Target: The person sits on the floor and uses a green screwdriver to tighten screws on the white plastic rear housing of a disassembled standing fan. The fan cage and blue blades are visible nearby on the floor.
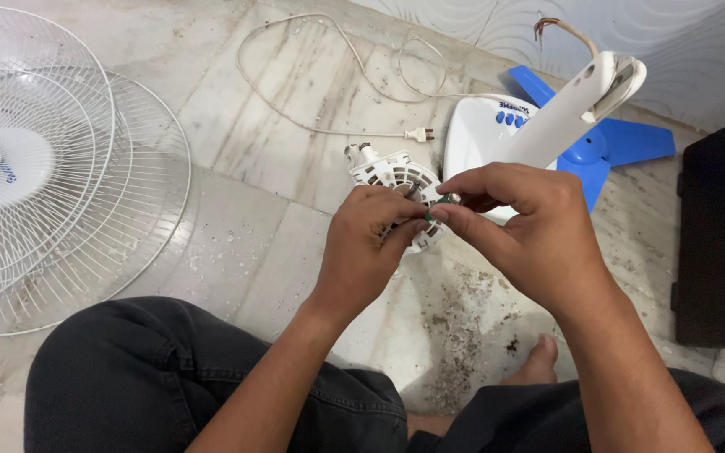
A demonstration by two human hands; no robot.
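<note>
Two hands (455, 226) hiding small part (449, 200)

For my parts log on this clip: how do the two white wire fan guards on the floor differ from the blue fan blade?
The wire fan guards are white open mesh discs, stacked at the left; the blue fan blade is solid plastic, lying at the right partly behind the white fan stand. The guards look far wider than the blade. Both lie on the floor, untouched by either hand.

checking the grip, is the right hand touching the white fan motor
Touching: the head view shows right hand fingertips pinched against the fan motor, meeting the left hand.
</note>
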